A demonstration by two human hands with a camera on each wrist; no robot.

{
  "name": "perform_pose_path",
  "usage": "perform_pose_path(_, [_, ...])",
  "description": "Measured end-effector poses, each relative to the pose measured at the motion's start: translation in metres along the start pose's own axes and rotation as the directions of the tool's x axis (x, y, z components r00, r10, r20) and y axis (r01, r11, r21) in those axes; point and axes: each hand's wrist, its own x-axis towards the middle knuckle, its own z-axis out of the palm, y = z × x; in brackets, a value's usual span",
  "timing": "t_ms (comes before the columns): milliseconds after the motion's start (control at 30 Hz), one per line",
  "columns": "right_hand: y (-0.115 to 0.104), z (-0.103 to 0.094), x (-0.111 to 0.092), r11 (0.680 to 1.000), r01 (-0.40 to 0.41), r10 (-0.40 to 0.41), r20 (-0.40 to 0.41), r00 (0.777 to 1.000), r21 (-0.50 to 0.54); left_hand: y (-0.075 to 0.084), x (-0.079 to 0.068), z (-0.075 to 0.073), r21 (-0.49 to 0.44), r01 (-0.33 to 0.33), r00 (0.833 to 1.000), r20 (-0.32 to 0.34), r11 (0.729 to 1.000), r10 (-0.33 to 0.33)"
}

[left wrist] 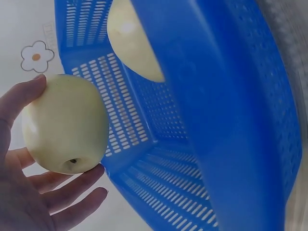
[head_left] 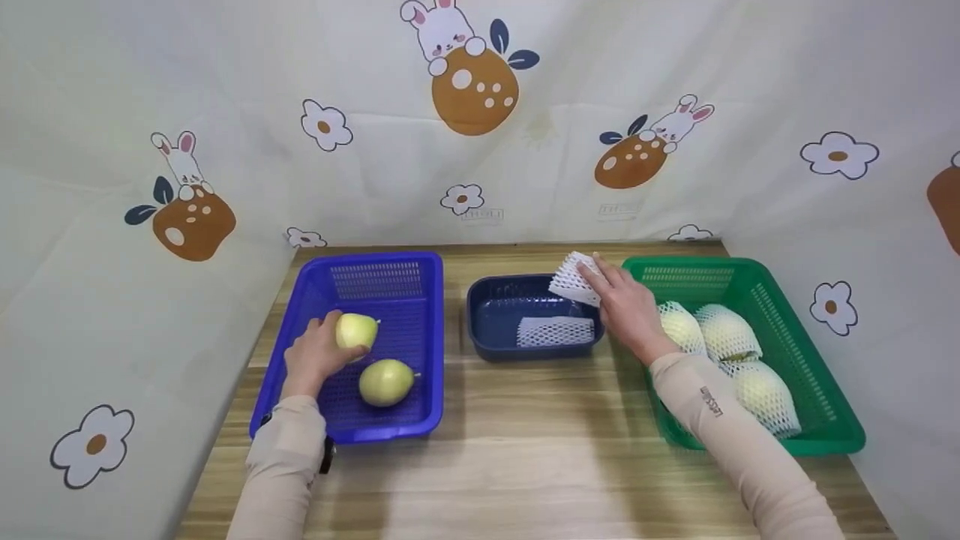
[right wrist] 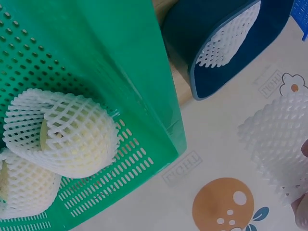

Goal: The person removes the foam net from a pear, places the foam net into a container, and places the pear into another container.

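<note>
Your left hand (head_left: 316,354) grips a pale green fruit (head_left: 355,328), fingers and thumb curled round its sides, at the left part of the blue basket (head_left: 434,337). Near it, a second fruit (head_left: 386,382) lies on that basket's floor. Your right hand (head_left: 628,304) holds a white foam net (head_left: 574,279) over the far right corner of the navy container (head_left: 493,315), where another foam net (head_left: 555,331) lies along the near side. On the right, the green basket (head_left: 806,364) shows three net-wrapped fruits (head_left: 761,394), close together. All three containers stand on the wood-grain table (head_left: 517,450), before a printed cloth (head_left: 555,180).
</note>
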Motion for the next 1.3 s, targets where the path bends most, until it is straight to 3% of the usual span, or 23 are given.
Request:
perform_pose_path(267, [-0.003,0.010,0.002,0.999,0.034,-0.034,-0.036,0.999,-0.008,-0.008,0.002,-0.003,0.028,0.041,0.998,0.045,0.999,-0.042])
perform_pose_path(533, [-0.006,0.021,0.003,1.000,0.002,-0.002,-0.016,1.000,-0.001,-0.016,0.000,0.003,0.046,0.074,0.992,0.095,0.996,-0.078])
perform_pose_path(933, [-0.008,0.036,0.000,0.999,-0.045,0.044,0.025,0.999,0.019,-0.027,-0.007,0.021,0.135,0.098,0.961,0.244,0.986,-0.129])
perform_pose_path(1300, [-0.013,0.050,-0.003,0.997,-0.074,0.074,0.058,0.996,0.008,-0.027,-0.010,0.028,0.145,0.085,0.946,0.299,0.986,-0.126])
